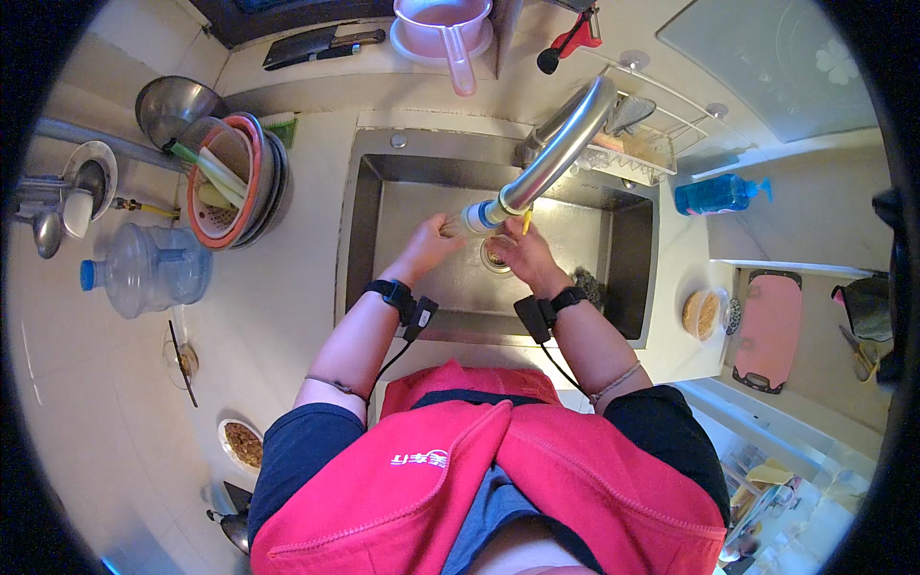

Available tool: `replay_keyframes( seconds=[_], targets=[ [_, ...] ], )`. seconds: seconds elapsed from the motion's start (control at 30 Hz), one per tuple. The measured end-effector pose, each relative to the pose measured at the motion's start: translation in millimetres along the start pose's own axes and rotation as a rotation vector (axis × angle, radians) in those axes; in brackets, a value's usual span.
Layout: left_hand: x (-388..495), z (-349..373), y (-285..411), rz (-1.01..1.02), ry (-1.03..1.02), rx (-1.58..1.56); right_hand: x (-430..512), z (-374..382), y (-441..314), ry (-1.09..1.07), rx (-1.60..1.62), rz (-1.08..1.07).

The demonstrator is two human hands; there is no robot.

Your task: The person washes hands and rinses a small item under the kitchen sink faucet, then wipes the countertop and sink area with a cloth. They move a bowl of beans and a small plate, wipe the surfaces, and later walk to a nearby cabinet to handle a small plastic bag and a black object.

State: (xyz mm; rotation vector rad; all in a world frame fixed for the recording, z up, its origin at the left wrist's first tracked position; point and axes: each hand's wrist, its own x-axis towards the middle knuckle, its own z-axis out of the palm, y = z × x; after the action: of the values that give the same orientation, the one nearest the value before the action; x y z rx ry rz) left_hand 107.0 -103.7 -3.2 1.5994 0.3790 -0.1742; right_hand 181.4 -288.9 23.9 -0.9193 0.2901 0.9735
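Observation:
A stainless steel sink [431, 287] lies before me, with a curved metal faucet [560, 151] reaching over it. My left hand [431, 244] is over the basin, just left of the faucet's blue and white spout tip [480, 217]; its fingertips are partly hidden by the spout. On the other side of the spout, my right hand [528, 251] is near the drain [497, 254], its upper fingers partly behind the faucet. A small yellow thing [527, 221] shows by the right fingers. Whether either hand holds anything is unclear. A dark scouring pad [588, 287] lies right of my right wrist.
Left of the sink stand stacked colanders and bowls [223, 180] holding green onions, and a clear plastic jug [154, 269]. A wire rack [647, 154] and a blue soap bottle [719, 195] are at the right. Behind are a cleaver [302, 47] and a pink dipper [445, 21].

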Motion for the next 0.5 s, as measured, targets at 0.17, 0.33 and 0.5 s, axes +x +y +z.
replay_keyframes(
  seconds=[0.17,0.33,0.5],
  targets=[
    [-26.0,24.6,13.9,0.028,0.009,-0.119,40.8,-10.5,48.0,-0.143,0.292,0.155],
    [-17.3,27.4,8.0,0.0,0.5,-0.315,51.7,11.4,67.3,-0.069,-0.728,-0.499],
    [5.1,25.8,-1.5,-0.123,0.286,-0.696,37.8,16.5,49.9,-0.035,-0.676,-0.257]
  ],
)
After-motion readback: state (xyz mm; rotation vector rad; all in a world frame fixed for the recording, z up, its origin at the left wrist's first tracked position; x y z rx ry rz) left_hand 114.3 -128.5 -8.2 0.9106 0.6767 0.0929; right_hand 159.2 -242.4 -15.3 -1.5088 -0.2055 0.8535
